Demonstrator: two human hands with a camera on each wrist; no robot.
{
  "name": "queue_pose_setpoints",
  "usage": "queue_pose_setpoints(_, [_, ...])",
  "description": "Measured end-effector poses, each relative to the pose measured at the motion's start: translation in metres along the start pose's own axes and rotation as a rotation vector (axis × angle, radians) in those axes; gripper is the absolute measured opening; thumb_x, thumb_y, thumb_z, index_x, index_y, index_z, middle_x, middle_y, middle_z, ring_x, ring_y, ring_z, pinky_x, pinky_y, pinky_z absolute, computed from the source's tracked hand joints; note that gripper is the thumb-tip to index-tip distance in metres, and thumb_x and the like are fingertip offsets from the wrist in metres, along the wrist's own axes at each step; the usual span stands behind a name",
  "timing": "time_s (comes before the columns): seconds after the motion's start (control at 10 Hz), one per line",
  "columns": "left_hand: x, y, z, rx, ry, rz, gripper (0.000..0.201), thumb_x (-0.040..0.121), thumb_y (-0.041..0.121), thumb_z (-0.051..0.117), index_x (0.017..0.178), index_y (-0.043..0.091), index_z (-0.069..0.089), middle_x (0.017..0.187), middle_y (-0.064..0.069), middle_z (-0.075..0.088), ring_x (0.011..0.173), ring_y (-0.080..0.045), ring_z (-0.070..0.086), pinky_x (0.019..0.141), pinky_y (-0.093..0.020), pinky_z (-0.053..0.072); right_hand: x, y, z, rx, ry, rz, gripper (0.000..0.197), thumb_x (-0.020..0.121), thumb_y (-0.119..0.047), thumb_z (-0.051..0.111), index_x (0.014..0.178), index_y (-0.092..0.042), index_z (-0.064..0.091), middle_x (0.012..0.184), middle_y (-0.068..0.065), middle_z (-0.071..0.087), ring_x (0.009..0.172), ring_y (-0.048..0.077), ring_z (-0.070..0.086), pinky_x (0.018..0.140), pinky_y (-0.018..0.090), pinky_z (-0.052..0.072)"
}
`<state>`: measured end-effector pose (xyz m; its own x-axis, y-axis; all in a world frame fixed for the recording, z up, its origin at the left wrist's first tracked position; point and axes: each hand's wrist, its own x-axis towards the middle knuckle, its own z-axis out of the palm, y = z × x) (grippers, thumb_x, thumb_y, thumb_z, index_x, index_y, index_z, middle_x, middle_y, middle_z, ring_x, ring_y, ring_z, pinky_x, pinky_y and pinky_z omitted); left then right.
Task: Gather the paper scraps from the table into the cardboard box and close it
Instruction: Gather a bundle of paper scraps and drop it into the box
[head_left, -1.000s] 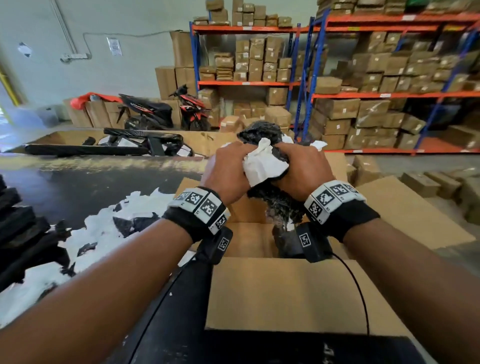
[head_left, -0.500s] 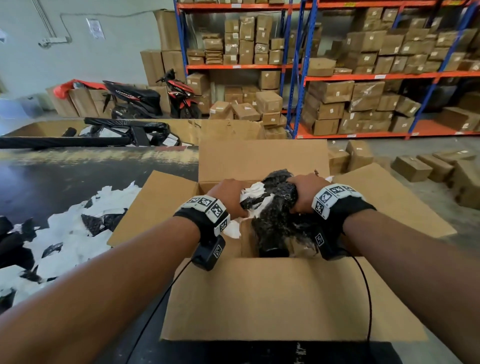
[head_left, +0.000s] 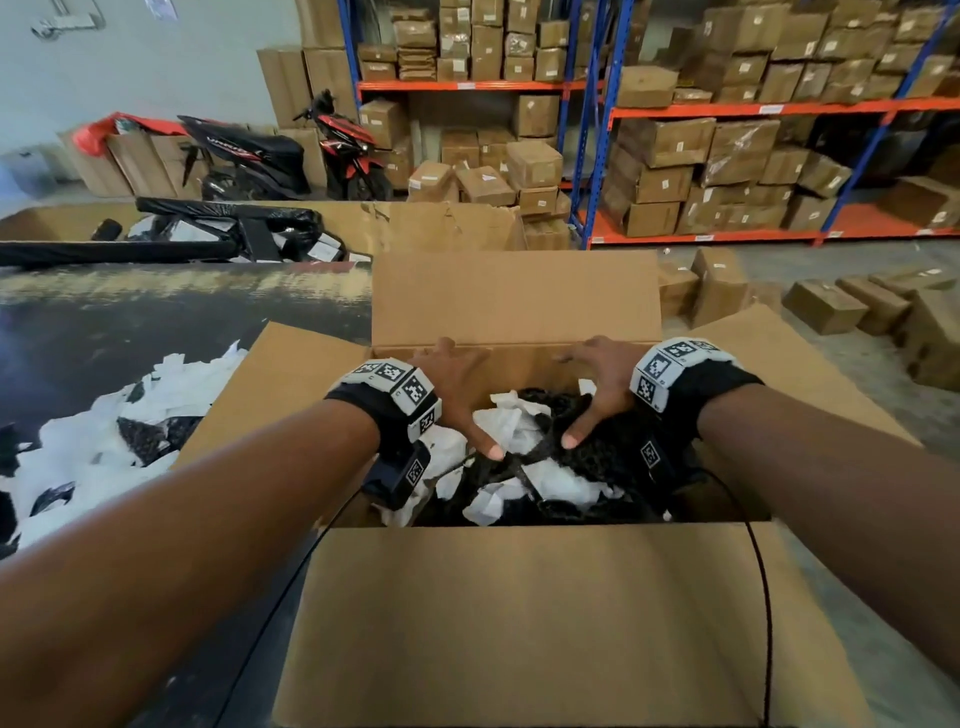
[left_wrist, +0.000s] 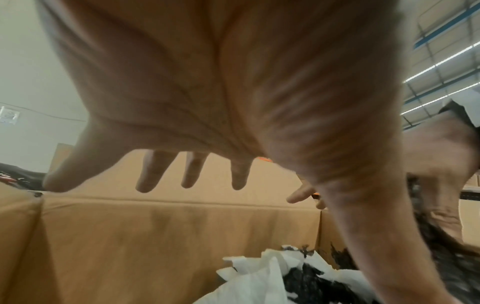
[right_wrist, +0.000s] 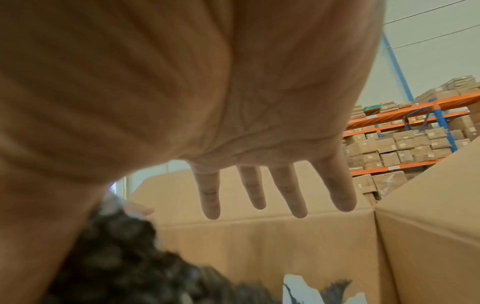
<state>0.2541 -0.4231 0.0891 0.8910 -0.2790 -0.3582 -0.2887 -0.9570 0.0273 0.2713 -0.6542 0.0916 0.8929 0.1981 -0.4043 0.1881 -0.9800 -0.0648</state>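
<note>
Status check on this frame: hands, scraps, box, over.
Left hand and right hand open, empty, over the cardboard box. Scraps in box; more scraps on table. Flaps open, nothing blocking.

The box (head_left: 545, 613) stands at the desk's (head_left: 130, 332) right edge. In it lie scraps (head_left: 511, 426), with both hands above them. More scraps (head_left: 104, 441) lie on the desk left of the box; shelves (head_left: 727, 109) stand behind it.
</note>
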Motion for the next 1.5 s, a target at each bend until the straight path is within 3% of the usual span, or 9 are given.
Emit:
queue_pose_setpoints(0.2, [0.047, -0.002, 0.037, -0.031, -0.198, 0.103, 0.15, 0.045, 0.073, 0.09, 0.159, 0.043, -0.003, 0.17, 0.0, 0.008, 0.154, -0.033, 0.019, 0.121, -0.058, 0.026, 0.046, 0.013, 0.047, -0.14, -0.214, 0.055, 0.127, 0.067, -0.05, 0.087, 0.158, -0.038, -0.001, 0.166, 0.008, 0.003, 0.152, 0.037, 0.016, 0.12, 0.048, 0.025])
queue_pose_setpoints(0.3, [0.071, -0.004, 0.069, -0.11, -0.314, 0.117, 0.146, 0.044, 0.062, 0.096, 0.159, 0.035, 0.011, 0.162, 0.009, 0.034, 0.145, -0.017, 0.036, 0.122, -0.042, 0.029, 0.072, 0.016, 0.086, -0.091, -0.232, 0.058, 0.074, 0.103, -0.006, 0.046, 0.158, -0.015, -0.003, 0.163, 0.024, 0.008, 0.143, 0.043, 0.03, 0.106, 0.031, 0.029])
queue_pose_setpoints(0.4, [0.124, -0.026, 0.13, -0.015, -0.214, -0.003, 0.108, 0.058, 0.068, 0.079, 0.147, 0.023, 0.039, 0.126, 0.0, 0.063, 0.111, -0.02, 0.06, 0.107, -0.042, 0.046, 0.083, 0.012, 0.123, -0.245, -0.256, -0.011, 0.062, 0.106, -0.012, 0.042, 0.158, -0.011, 0.008, 0.166, 0.019, 0.002, 0.149, 0.039, 0.022, 0.114, 0.036, 0.022])
queue_pose_setpoints(0.5, [0.131, -0.024, 0.151, 0.092, -0.227, 0.029, 0.065, 0.083, 0.043, 0.069, 0.14, 0.017, 0.051, 0.132, -0.011, 0.055, 0.115, -0.032, 0.058, 0.088, -0.034, 0.049, 0.09, 0.024, 0.138, -0.186, -0.213, 0.0, 0.064, 0.102, -0.037, 0.045, 0.159, -0.028, 0.017, 0.167, 0.013, -0.008, 0.149, 0.044, 0.019, 0.119, 0.051, 0.025])
queue_pose_setpoints(0.6, [0.096, -0.018, 0.122, 0.344, -0.187, 0.07, 0.073, 0.075, 0.053, 0.069, 0.139, 0.024, 0.049, 0.135, -0.005, 0.057, 0.122, -0.028, 0.053, 0.098, -0.039, 0.046, 0.092, 0.031, 0.117, -0.003, -0.235, -0.008, 0.071, 0.091, -0.03, 0.061, 0.155, -0.022, 0.029, 0.163, 0.017, 0.02, 0.144, 0.04, 0.033, 0.113, 0.043, 0.036])
queue_pose_setpoints(0.8, [0.084, -0.031, 0.063, 0.099, -0.229, 0.006, 0.138, 0.049, 0.06, 0.095, 0.161, 0.028, 0.02, 0.164, 0.0, 0.031, 0.147, -0.029, 0.035, 0.118, -0.045, 0.035, 0.069, 0.028, 0.058, 0.018, -0.186, -0.003, 0.099, 0.069, -0.031, 0.086, 0.152, -0.024, 0.032, 0.149, 0.008, 0.044, 0.132, 0.03, 0.049, 0.107, 0.041, 0.044])
queue_pose_setpoints(1.1, [0.076, -0.029, 0.084, -0.053, -0.234, 0.052, 0.102, 0.051, 0.063, 0.091, 0.14, 0.034, 0.05, 0.134, 0.01, 0.061, 0.126, -0.018, 0.056, 0.109, -0.039, 0.045, 0.052, 0.015, 0.072, -0.011, -0.203, -0.008, 0.084, 0.084, -0.021, 0.073, 0.156, -0.023, 0.028, 0.154, 0.011, 0.042, 0.134, 0.03, 0.049, 0.101, 0.032, 0.043])
queue_pose_setpoints(1.2, [0.064, -0.028, 0.06, -0.016, -0.112, 0.027, 0.096, 0.069, 0.058, 0.086, 0.147, 0.021, 0.046, 0.144, -0.002, 0.055, 0.132, -0.026, 0.052, 0.109, -0.041, 0.044, 0.033, 0.012, 0.047, 0.069, -0.115, 0.0, 0.09, 0.079, -0.029, 0.079, 0.154, -0.027, 0.03, 0.152, 0.006, 0.045, 0.133, 0.027, 0.049, 0.099, 0.03, 0.042])
queue_pose_setpoints(1.5, [-0.012, -0.039, 0.02, -0.1, 0.236, 0.137, 0.092, 0.079, 0.063, 0.074, 0.155, 0.028, 0.037, 0.147, -0.005, 0.055, 0.134, -0.026, 0.053, 0.11, -0.043, 0.043, -0.04, -0.048, -0.01, 0.109, 0.292, -0.181, 0.061, 0.084, -0.037, 0.067, 0.141, -0.028, 0.046, 0.136, 0.004, 0.052, 0.128, 0.026, 0.048, 0.106, 0.044, 0.041])
